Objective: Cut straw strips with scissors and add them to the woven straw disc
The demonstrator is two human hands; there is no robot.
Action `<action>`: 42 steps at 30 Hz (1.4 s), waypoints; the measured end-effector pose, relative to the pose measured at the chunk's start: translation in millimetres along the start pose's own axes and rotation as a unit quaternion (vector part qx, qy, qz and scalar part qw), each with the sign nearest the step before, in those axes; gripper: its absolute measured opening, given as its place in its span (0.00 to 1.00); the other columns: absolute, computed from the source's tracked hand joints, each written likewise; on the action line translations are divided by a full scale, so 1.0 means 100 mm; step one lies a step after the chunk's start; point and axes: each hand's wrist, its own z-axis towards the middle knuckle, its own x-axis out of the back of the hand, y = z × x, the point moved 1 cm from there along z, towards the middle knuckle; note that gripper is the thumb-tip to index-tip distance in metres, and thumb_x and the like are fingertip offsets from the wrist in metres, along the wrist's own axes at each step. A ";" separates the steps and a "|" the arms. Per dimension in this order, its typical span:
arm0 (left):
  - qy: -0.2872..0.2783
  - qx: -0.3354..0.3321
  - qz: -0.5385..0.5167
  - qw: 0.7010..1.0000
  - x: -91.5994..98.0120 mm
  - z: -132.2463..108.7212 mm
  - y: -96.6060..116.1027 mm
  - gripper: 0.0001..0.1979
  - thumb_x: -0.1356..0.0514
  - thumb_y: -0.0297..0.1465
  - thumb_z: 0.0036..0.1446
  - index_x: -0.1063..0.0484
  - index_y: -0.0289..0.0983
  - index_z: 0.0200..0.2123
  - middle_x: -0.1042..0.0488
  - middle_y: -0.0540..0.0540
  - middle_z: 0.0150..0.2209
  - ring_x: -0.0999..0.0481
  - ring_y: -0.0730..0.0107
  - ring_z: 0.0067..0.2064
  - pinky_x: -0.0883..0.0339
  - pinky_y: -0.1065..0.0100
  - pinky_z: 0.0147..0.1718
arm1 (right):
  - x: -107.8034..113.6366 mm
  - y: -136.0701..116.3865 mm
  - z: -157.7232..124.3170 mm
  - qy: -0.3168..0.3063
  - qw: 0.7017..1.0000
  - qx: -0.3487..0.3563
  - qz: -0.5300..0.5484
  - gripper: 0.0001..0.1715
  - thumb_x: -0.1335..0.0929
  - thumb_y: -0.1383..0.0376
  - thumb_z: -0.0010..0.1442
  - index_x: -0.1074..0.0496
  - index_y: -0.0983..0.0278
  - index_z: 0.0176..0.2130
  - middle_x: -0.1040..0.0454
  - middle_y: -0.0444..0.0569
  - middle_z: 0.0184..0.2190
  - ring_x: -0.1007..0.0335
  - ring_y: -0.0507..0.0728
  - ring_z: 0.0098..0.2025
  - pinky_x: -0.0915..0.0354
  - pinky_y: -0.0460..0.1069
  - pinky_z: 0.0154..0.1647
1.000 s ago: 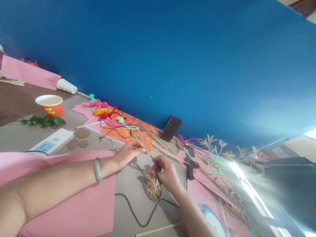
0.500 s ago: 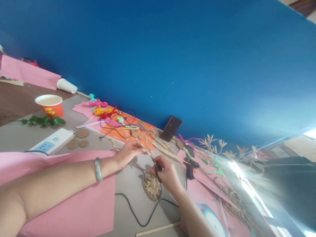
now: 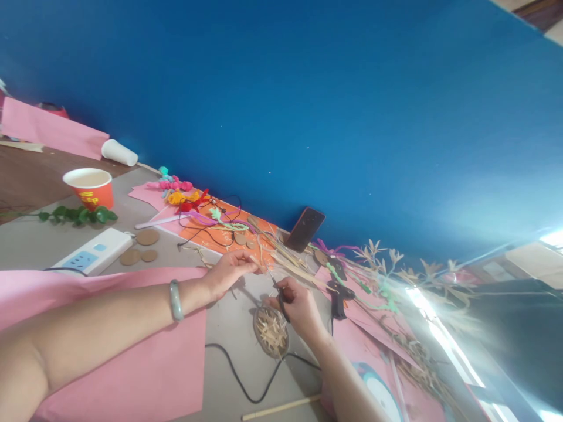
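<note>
My right hand (image 3: 299, 308) is wrapped round the dark handles of a pair of scissors (image 3: 280, 296), whose blades point up and left toward my other hand. Thumb and fingers of my left hand (image 3: 231, 272) are pinched together; what lies between the fingertips is too small to make out. Just below the scissors, an oval disc (image 3: 271, 332) on the grey table carries a heap of short straw-coloured clippings (image 3: 270, 329). A greenish bangle (image 3: 176, 300) circles my left wrist.
A black glue gun (image 3: 338, 299) and dried stems (image 3: 299, 266) lie right of my hands. A phone (image 3: 305, 228) leans on the blue wall. Left are a power strip (image 3: 92, 252), wooden discs (image 3: 147, 237) and a paper cup (image 3: 90, 189). A black cable (image 3: 237, 381) crosses the near table.
The scissors have shifted slightly, their blades turned a little more upright and away from my left fingertips. My left hand is almost still; the clippings look the same.
</note>
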 end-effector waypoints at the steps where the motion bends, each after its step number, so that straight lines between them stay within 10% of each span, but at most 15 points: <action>1: 0.003 0.004 0.003 1.000 0.00 0.00 0.00 0.08 0.35 0.32 0.46 0.30 0.34 0.27 0.23 0.46 0.29 0.26 0.70 0.32 0.38 0.70 0.33 | 0.01 0.00 0.01 0.002 1.000 -0.001 0.007 0.23 0.26 0.51 0.43 0.33 0.62 0.31 0.43 0.35 0.15 0.52 0.48 0.19 0.53 0.44 0.20; 9: 0.013 0.025 0.007 1.000 0.02 0.00 -0.02 0.09 0.35 0.33 0.45 0.31 0.34 0.27 0.23 0.46 0.30 0.27 0.72 0.28 0.38 0.70 0.29 | 0.08 -0.12 0.02 0.013 1.000 0.015 0.011 0.25 0.26 0.52 0.43 0.35 0.63 0.35 0.31 0.40 0.20 0.40 0.50 0.22 0.43 0.45 0.26; 42: -0.025 0.011 -0.028 0.999 0.01 0.01 -0.08 0.09 0.33 0.29 0.43 0.30 0.34 0.27 0.23 0.48 0.28 0.25 0.71 0.32 0.35 0.69 0.37 | 0.06 -0.15 0.01 -0.033 0.992 0.042 -0.114 0.15 0.28 0.57 0.46 0.31 0.61 0.34 0.33 0.39 0.19 0.43 0.51 0.23 0.44 0.45 0.26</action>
